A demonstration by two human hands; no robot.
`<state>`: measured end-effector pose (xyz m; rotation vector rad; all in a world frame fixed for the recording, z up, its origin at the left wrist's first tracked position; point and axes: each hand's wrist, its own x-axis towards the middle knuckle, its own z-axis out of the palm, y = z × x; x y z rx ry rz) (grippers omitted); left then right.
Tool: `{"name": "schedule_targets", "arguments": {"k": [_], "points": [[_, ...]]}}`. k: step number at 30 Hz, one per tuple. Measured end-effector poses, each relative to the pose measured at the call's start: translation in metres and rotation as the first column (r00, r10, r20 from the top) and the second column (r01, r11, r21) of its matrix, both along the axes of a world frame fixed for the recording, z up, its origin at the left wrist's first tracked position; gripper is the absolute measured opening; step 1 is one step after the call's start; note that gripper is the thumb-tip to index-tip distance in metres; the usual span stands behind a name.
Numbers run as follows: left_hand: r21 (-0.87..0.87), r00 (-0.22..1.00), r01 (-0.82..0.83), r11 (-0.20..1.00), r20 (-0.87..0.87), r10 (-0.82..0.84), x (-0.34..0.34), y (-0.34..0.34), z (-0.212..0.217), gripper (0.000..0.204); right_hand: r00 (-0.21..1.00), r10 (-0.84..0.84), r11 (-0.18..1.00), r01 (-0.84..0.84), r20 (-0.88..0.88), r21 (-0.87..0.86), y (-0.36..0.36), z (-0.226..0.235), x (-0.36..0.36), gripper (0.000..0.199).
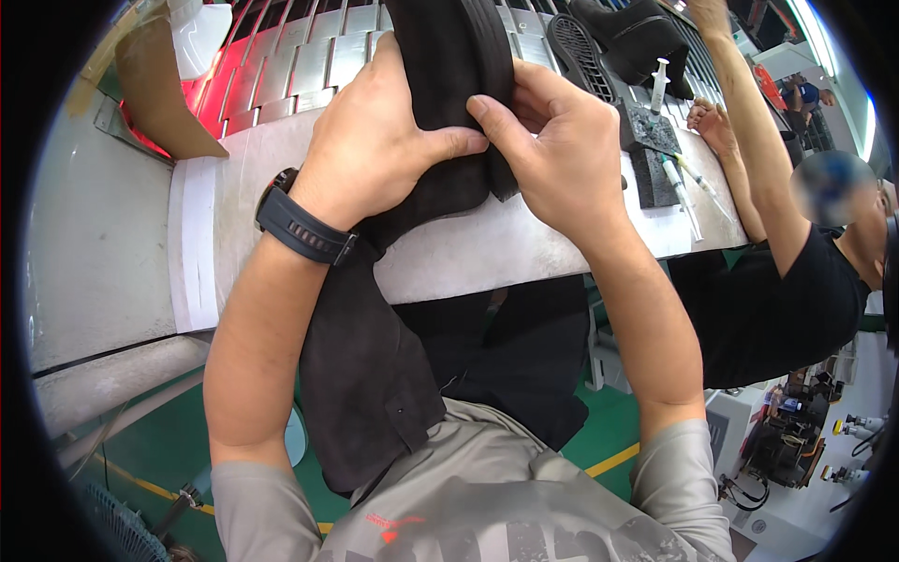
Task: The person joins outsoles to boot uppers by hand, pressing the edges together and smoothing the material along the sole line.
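Holding a black boot (435,56) between left hand (375,140) and right hand (567,150), over the worktop (524,245) and near its front edge; cannot tell whether touching down or just above. Gripping with fingers (541,82) partly curled round both sides, parted by about the boot's width, and with thumbs laid across the near face, tips close together. Working at a pale surface, bordered along its far edge by a slatted metal conveyor (309,56), reddish-lit toward the far left corner near a curved brown sheet (159,84). Set toward the right edge: a dark block (653,183) with syringes (682,199) at it. Shared on that side with a co-worker (777,300) in a black top. Below, a green floor (609,426) with yellow lines. Matte and dark throughout, thick along the right-hand side, cut off above by the view's rim.
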<state>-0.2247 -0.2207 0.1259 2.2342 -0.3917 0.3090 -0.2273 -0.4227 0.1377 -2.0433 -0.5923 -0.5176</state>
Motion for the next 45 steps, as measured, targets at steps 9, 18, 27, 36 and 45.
{"name": "schedule_targets", "arguments": {"k": [9, 18, 27, 36, 45], "points": [[-0.091, 0.989, 0.138, 0.986, 0.07, -0.132, 0.0, 0.0, 0.007, 0.092, 0.995, -0.065, 0.976, 0.08, 0.08, -0.202, 0.002, 0.002, 0.003, 0.034], [0.046, 0.999, -0.032, 0.998, 0.007, 0.031, -0.012, -0.004, 0.008, 0.098, 1.0, 0.002, 0.881, -0.008, -0.013, -0.474, -0.014, 0.055, 0.003, 0.035], [0.081, 0.994, -0.106, 0.991, 0.018, 0.105, -0.022, -0.022, 0.015, 0.105, 0.976, 0.145, 0.965, -0.176, -0.161, -0.195, -0.031, 0.068, 0.026, 0.032], [0.092, 0.992, -0.125, 0.988, 0.023, 0.123, -0.021, -0.02, 0.01, 0.108, 0.996, -0.072, 0.925, 0.049, -0.046, -0.377, -0.008, 0.07, 0.01, 0.032], [0.111, 0.978, -0.118, 0.987, 0.187, 0.096, -0.028, -0.019, 0.006, 0.118, 0.972, 0.169, 0.967, -0.196, -0.164, -0.161, -0.014, 0.08, 0.04, 0.048]]}}
